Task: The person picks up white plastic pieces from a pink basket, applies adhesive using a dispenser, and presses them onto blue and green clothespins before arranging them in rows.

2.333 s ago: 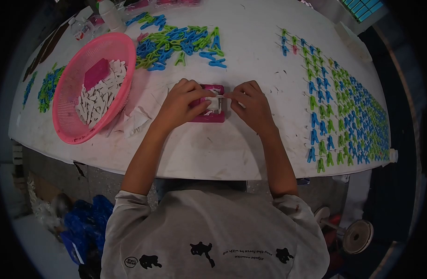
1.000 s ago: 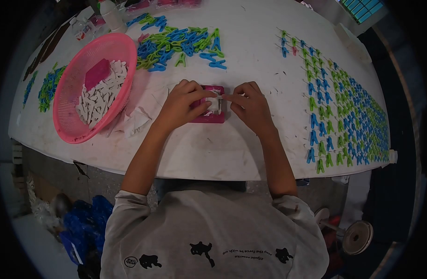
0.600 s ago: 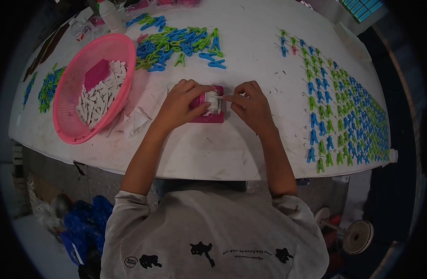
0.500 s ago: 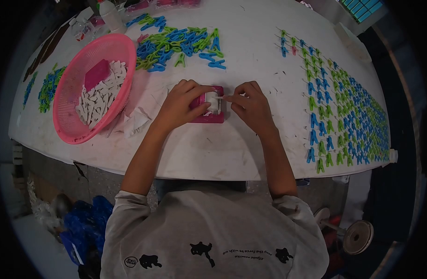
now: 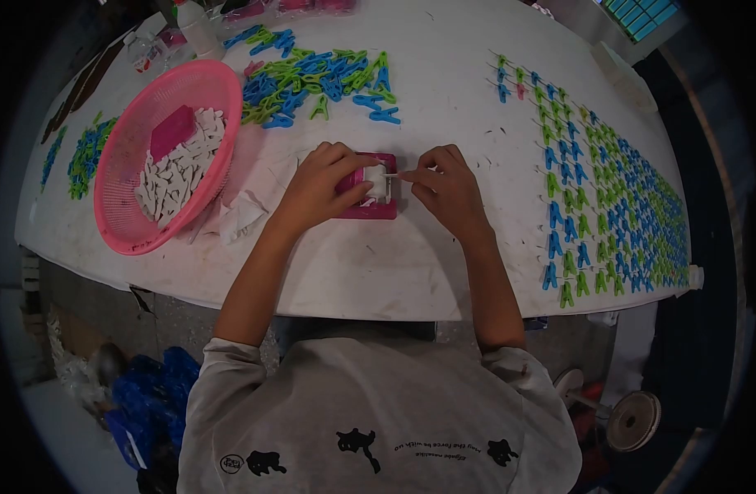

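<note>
A small pink box-like holder (image 5: 368,212) with a white piece (image 5: 376,181) on top lies on the table in front of me. My left hand (image 5: 322,183) grips it from the left, thumb and forefinger on either side of the white piece. From the right, my right hand (image 5: 445,188) pinches the end of a thin white strip (image 5: 394,174) between thumb and forefinger. The strip's other end meets the white piece. Exactly what kind of device the holder is, I cannot make out.
A pink basket (image 5: 106,193) at left holds white clip-shaped pieces and a magenta block. Blue and green clothespins (image 5: 312,78) are heaped behind my hands. Rows of clothespins (image 5: 571,181) stand at right. A crumpled tissue (image 5: 242,216) and a white bottle (image 5: 198,31) are at left.
My right hand has shifted very slightly to the right, still pinching the thin white strip. My left hand stays in place on the holder.
</note>
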A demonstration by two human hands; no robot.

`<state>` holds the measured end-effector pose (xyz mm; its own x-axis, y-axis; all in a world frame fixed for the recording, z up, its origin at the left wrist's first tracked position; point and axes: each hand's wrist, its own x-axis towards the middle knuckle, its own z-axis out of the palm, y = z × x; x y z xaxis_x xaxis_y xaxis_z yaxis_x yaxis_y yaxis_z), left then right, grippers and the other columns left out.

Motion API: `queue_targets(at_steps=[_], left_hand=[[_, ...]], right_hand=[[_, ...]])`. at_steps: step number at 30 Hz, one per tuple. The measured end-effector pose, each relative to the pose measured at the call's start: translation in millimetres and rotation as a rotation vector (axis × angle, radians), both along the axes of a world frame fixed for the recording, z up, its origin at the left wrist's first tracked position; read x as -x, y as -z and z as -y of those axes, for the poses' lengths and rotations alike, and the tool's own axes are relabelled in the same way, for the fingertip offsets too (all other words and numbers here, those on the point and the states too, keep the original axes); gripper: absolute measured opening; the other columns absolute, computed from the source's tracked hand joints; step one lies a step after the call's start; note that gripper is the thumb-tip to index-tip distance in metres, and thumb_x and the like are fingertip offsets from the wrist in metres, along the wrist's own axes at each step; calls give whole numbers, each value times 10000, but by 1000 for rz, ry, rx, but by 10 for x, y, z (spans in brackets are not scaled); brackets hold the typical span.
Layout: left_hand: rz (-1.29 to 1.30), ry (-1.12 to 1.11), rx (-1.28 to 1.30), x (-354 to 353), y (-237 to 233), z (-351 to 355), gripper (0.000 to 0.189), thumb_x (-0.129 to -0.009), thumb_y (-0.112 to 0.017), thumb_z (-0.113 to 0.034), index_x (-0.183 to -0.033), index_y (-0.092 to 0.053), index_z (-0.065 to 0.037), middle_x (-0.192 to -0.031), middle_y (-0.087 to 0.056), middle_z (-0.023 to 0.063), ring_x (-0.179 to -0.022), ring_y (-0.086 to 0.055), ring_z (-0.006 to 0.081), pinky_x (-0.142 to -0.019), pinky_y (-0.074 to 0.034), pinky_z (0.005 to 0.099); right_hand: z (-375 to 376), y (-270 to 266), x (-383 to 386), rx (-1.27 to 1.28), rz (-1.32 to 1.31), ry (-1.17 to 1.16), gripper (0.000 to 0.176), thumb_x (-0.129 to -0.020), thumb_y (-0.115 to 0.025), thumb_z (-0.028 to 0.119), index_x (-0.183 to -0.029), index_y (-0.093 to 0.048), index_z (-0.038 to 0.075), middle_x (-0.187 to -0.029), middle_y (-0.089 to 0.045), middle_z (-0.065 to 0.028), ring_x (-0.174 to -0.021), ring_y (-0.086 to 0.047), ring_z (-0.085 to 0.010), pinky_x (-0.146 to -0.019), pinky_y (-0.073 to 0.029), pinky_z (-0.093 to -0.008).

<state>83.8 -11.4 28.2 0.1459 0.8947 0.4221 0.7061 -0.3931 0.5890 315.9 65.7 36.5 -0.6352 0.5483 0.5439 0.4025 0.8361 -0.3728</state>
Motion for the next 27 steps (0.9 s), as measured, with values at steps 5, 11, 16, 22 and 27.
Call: queue_targets(at_steps=[5,11,16,22,27], left_hand=[[3,-2,-1,-5,-3,1,365,-809,-745,-195,-1166,-691,-137,-956,-591,77,-941,-558,272,-835,-478,375],[21,7,-21,-2,-11,7,352,-810,-742,-159,-1157,-695,-132,-937,-587,70,-919,-559,262,-815,-479,368],[136,-10,-209,-11,51,-22,254,-785,-742,-59,-1034,-726,-101,-855,-590,55,-826,-564,239,-714,-479,343],[106,-21,-431,-35,38,-19,258,-700,-778,-11,-939,-727,-92,-821,-576,44,-788,-561,229,-663,-476,331],[49,-11,-504,-70,25,-17,291,-649,-796,-10,-916,-725,-100,-810,-565,34,-779,-559,225,-633,-474,330]], right_hand=[[-3,7,-5,-9,8,12,316,-646,-757,-43,-902,-781,142,-862,-574,-19,-886,-568,-198,-704,-517,-328],[-2,-19,-9,-40,-4,-9,346,-621,-755,-43,-908,-773,149,-852,-572,-16,-870,-568,-196,-697,-513,-325],[43,-103,24,-215,-121,-75,231,-667,-799,56,-869,-743,151,-850,-574,-9,-812,-561,-188,-631,-494,-324],[82,-106,68,-250,-112,-104,236,-644,-797,56,-856,-734,138,-840,-576,-5,-804,-566,-189,-641,-495,-320],[148,-75,140,-292,-142,-124,286,-627,-791,50,-894,-724,128,-849,-580,-3,-803,-565,-188,-663,-503,-316]])
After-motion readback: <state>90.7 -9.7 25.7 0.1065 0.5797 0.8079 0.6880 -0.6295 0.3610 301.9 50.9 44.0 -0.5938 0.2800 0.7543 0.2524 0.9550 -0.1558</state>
